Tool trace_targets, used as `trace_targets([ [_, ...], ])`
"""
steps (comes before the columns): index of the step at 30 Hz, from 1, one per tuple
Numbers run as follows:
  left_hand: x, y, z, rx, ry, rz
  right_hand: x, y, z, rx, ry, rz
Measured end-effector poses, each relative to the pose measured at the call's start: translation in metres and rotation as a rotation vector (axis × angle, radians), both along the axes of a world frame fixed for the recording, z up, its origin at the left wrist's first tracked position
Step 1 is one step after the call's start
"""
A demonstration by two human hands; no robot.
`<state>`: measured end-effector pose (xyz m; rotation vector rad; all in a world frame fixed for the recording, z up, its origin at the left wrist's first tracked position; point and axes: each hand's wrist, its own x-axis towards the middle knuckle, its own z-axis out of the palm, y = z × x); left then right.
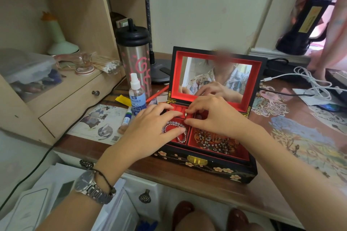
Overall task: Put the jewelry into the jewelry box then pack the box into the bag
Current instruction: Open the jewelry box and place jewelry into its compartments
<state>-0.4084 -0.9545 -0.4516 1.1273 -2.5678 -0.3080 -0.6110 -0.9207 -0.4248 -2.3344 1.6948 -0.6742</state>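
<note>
A black lacquered jewelry box (206, 163) with a red lining stands open on the desk, its mirrored lid upright. A pale purple bead bracelet (170, 124) lies in the front left compartment. A beaded necklace (214, 141) fills the front right one. My right hand (212, 114) pinches a small ring (185, 114) at the red ring rolls in the back left section. My left hand (152, 127) rests on the box's left side, its fingers spread over the ring rolls and the bracelet. No bag is clearly in view.
A steel tumbler (135, 58) and a spray bottle (137, 97) stand left of the box. A black lamp base (161, 73) sits behind them. White cables (315, 82) lie at the right. Shelving with cotton swabs (105, 64) rises at the left.
</note>
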Motion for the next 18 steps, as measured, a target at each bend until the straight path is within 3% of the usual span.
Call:
trace_targets([
  [10,-0.001,0.003,0.018,0.056,-0.082,-0.015,-0.006,0.007,0.012,0.064,-0.009,-0.003],
  [18,-0.018,0.011,0.048,-0.009,-0.193,-0.049,-0.061,0.053,0.041,0.009,0.052,-0.18],
])
